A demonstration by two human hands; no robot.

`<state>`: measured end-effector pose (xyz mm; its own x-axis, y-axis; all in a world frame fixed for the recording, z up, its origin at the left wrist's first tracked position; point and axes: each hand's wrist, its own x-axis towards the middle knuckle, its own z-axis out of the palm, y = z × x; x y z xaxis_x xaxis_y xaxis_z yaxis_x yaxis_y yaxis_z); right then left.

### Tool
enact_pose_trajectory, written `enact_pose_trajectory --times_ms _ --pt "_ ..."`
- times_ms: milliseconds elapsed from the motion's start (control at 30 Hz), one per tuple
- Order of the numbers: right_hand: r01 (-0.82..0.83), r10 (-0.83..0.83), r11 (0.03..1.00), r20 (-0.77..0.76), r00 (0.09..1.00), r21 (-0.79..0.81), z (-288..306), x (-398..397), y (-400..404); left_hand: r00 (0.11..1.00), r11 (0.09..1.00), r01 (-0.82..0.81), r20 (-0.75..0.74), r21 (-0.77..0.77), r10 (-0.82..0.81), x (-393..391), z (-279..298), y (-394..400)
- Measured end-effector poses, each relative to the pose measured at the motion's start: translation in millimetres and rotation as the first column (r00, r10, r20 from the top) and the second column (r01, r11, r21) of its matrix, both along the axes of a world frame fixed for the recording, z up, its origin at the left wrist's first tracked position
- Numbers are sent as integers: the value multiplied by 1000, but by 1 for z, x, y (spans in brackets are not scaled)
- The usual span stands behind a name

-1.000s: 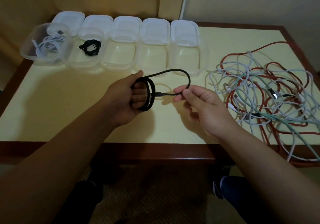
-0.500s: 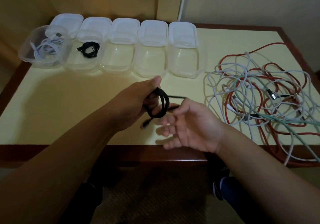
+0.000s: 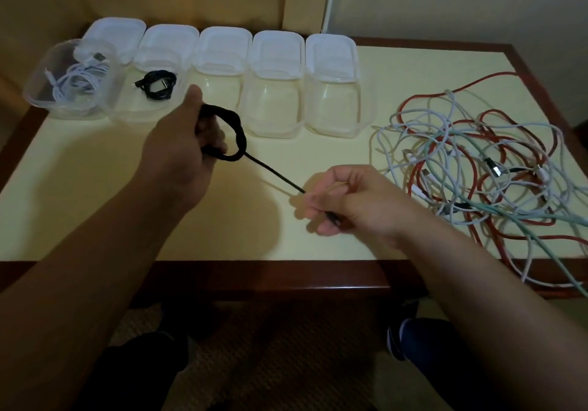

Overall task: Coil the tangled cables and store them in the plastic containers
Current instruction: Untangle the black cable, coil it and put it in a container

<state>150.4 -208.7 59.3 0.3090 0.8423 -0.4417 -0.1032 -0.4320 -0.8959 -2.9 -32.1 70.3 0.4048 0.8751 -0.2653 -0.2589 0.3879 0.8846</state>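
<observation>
1. Left hand [image 3: 187, 143] grips a coiled thin black cable [image 3: 234, 134]; fingers curled through the loop, thumb up along its far side. Coil held above the pale yellow tabletop with dark red-brown wooden edge [image 3: 270, 278], just in front of the containers.
2. Cable's free tail runs straight and taut from the coil's lower edge, down and to the right, into the right hand [image 3: 346, 202]. Long axis diagonal: far-left to near-right.
3. Right hand fingers curled tight round the tail; short dark end pokes out below the fingers.
4. Five clear, soft-cornered rectangular plastic containers [image 3: 334, 105] in a row along the far side, white lids propped behind them.
5. Leftmost container tilted, holds a coiled white cable [image 3: 79, 83]. Second holds a small coiled black cable [image 3: 157, 83].
6. Tangled pile of red, white and pale green cables [image 3: 477, 162] on the table's right side, some strands hanging over the near edge. Matte, round cords; a few connectors show.
</observation>
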Motion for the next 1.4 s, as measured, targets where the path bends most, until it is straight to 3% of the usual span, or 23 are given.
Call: enact_pose_trajectory --times_ms 133,233,333,400,467,567,667,800,900,967,1000,1067,1133,1200,1267,1300,1400 --pt "-181 192 979 111 975 -96 5 12 -7 995 994 95 -40 57 -93 6 -4 -10" --pt "-251 262 962 102 960 -108 4 10 -11 980 980 183 -97 81 -175 7 -1 -14" --pt "-94 97 993 46 994 -66 6 14 -11 962 961 260 -115 99 -248 7 2 -25" --pt "47 -48 999 128 991 16 7 14 -10 943 941 313 -160 125 -292 9 -1 -33" --pt "130 -135 985 36 990 114 9 8 -9 911 913 375 -249 163 -329 11 -2 -41" --pt "118 -81 979 -217 973 165 12 -6 -5 767 788 540 -557 295 -317 11 -1 -53" --pt "5 31 990 -257 966 140 12 -16 -3 705 700 630 -625 336 -334 15 1 -64" --pt "-6 32 990 -181 983 142 12 -17 -2 705 690 649 -593 319 -389 19 -4 -69" --pt "122 -71 973 -245 967 198 16 -10 0 826 855 469 -454 221 -336 25 -7 -65" --pt "220 -128 943 -337 933 251 20 -4 -2 815 893 447 -434 50 -384 24 -5 -60" --pt "259 -146 926 -374 916 274 23 -1 -3 747 864 501 -479 -49 -460 22 -5 -58" --pt "309 -166 901 -415 895 306 27 3 -4 530 725 627 -527 -284 -665 16 -5 -59" --pt "332 -171 885 -435 884 327 29 5 -5 335 541 708 -459 -454 -823 16 -6 -66" --pt "332 -163 878 -438 884 343 30 5 -6 201 334 759 -286 -559 -937 18 -7 -73" --pt "322 -151 878 -432 889 356 29 4 -7 178 172 792 -49 -585 -983 21 -7 -79" --pt "318 -147 879 -431 890 357 29 4 -7 217 160 799 29 -580 -976 22 -7 -81" --pt "314 -147 884 -430 891 347 29 6 -8 429 320 757 63 -570 -901 25 -2 -83"
